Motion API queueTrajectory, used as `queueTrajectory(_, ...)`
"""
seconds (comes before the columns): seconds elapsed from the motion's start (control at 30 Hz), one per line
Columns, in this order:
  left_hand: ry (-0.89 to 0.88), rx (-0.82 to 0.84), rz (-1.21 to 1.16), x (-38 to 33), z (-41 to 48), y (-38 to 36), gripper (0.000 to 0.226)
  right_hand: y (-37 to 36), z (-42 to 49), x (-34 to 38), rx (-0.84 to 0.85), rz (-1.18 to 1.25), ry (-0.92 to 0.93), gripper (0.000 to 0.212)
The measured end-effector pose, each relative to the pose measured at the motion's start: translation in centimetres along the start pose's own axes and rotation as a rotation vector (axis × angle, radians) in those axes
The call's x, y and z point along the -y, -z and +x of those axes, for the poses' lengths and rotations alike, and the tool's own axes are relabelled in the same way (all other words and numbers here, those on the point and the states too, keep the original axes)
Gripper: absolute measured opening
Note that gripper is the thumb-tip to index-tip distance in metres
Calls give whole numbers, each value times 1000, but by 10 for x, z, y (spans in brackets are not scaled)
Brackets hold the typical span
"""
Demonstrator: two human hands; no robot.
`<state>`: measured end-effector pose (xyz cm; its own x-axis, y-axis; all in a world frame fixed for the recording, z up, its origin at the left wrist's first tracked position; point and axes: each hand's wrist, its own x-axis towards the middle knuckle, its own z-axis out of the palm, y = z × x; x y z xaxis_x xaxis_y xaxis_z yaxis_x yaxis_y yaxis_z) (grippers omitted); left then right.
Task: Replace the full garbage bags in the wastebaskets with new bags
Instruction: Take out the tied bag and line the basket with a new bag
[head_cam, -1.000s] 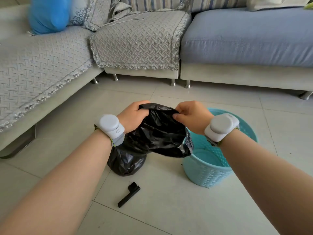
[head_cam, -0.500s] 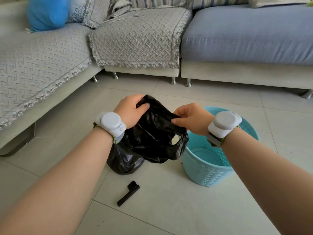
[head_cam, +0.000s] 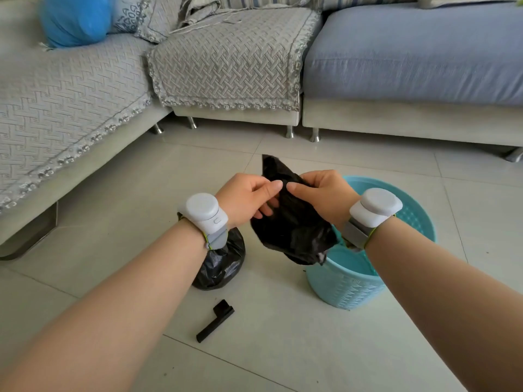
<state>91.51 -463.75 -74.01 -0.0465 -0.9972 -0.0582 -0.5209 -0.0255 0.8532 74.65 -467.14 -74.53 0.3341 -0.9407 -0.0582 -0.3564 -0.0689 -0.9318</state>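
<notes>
Left hand (head_cam: 249, 200) and right hand (head_cam: 321, 193) both pinching a crumpled black garbage bag (head_cam: 294, 236) held above the near-left rim of the turquoise wastebasket (head_cam: 348, 287), tied full black bag (head_cam: 223, 264) on floor partly hidden behind left wrist, black L-shaped piece (head_cam: 215, 320) nearer, sofa (head_cam: 410, 117) beyond.

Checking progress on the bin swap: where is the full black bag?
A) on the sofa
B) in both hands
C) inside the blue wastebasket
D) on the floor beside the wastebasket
D: the full black bag sits on the floor tiles beside the blue wastebasket.
</notes>
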Motion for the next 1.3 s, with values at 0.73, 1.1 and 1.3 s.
queueTrajectory(0.73,118,-122,-415,-16,0,-9,17,0,-2,0,5,-14,134,14)
queueTrajectory(1.1,51,-243,-203,-14,-1,-5,13,-8,2,-2,-42,144,62,19)
queueTrajectory(1.3,-24,-251,-14,-17,-3,-5,17,-7,-4,3,-90,-21,106,10)
